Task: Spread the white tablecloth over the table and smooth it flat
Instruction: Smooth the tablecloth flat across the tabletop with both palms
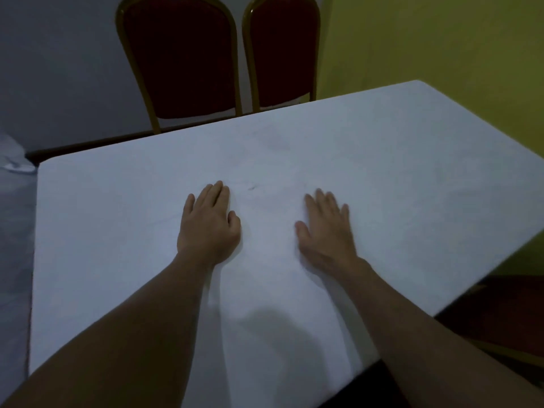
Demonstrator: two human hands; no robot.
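Observation:
The white tablecloth (397, 172) lies spread over the whole table top, with faint creases near the middle. My left hand (207, 225) rests palm down on the cloth, fingers together and pointing away from me. A short way to its right, my right hand (325, 228) also presses flat on the cloth with its fingers slightly spread. Neither hand holds anything. The cloth hides the table itself.
Two red chairs with gold frames (182, 60) (282, 51) stand behind the table's far edge. A yellow-green wall (441, 39) is at the right. Another red chair seat (500, 313) sits at the near right. White fabric (14, 201) lies left of the table.

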